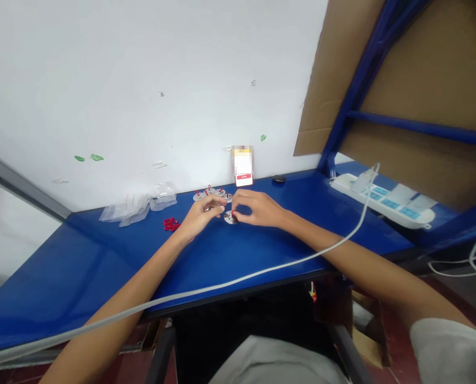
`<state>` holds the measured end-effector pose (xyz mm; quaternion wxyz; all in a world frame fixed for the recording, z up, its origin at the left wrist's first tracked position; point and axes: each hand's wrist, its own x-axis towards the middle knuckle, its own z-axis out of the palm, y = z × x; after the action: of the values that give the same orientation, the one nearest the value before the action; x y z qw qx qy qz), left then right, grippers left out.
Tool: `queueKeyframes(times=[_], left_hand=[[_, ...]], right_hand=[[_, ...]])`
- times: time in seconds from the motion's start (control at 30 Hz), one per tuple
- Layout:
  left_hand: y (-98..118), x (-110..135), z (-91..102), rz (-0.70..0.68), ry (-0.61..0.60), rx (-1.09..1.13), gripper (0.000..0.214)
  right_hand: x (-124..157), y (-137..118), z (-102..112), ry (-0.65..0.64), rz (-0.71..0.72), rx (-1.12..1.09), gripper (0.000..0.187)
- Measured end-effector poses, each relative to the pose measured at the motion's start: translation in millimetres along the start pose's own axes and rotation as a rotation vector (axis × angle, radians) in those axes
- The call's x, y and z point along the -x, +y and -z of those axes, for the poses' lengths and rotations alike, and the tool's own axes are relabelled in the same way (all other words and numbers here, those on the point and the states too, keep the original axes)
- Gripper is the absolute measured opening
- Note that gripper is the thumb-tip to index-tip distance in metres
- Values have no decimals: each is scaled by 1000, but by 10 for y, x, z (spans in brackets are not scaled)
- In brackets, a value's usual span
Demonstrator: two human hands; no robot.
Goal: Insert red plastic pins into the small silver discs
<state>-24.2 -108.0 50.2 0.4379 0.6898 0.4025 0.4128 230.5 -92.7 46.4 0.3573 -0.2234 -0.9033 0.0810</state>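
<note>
A round shiny disc is between my hands, at the far middle of the blue table. My right hand pinches a small red loop at the disc, thumb against index finger. On the disc's left side, my left hand is loosely curled, with a gap between thumb and fingers. Something shiny shows in that gap, too small to make out. Behind my hands lie several similar discs with red loops on them. A pile of loose red loops rests left of my left hand.
Clear plastic bags lie at the back left. A phone with a lit screen leans on the wall, near a small black object. A white power strip sits at right. Its white cable crosses in front of both forearms.
</note>
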Motion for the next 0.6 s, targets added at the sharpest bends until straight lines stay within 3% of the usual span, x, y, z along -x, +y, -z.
queueKeyframes(times=[0.2,0.4,0.6], left_hand=[[-78,7,-64,-60,-108,-182,25],[-100,22,-86,-196,-80,-413,16],[-74,23,-78,-227,-87,-497,16]], right_hand=[[-8,22,-11,-32,-10,-50,4],[-8,17,-27,-40,21,-85,4],[6,21,-102,-49,-10,-27,4]])
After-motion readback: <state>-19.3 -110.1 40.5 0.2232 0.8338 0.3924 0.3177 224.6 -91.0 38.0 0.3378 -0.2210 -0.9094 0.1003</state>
